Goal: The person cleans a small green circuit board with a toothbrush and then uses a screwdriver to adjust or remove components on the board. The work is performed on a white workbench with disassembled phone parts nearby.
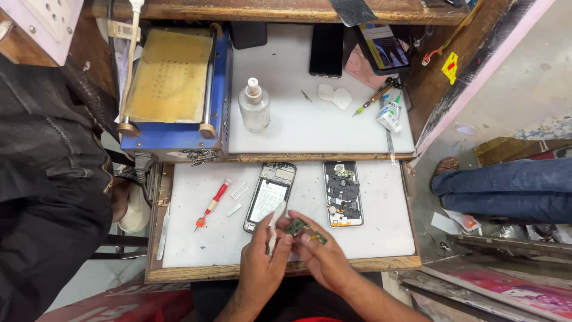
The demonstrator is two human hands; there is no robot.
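Note:
My left hand (262, 262) pinches a thin white tool (274, 229), tweezers or a pry stick, with its tip pointing up toward a small green circuit board (302, 229). My right hand (325, 259) holds that board between thumb and fingers. Both hands are over the front edge of the white work mat (196, 238). Just beyond them lie two opened phones: one with its battery showing (269, 197) and one with bare internal parts (344, 194).
A red-handled screwdriver (211, 204) and small white parts lie on the left of the mat. On the upper shelf stand a blue heating plate machine (173, 89), a clear bottle (254, 106), a glue tube (390, 114) and dark phones (326, 50). A person in dark clothing (47, 179) is at left; legs in jeans (506, 188) at right.

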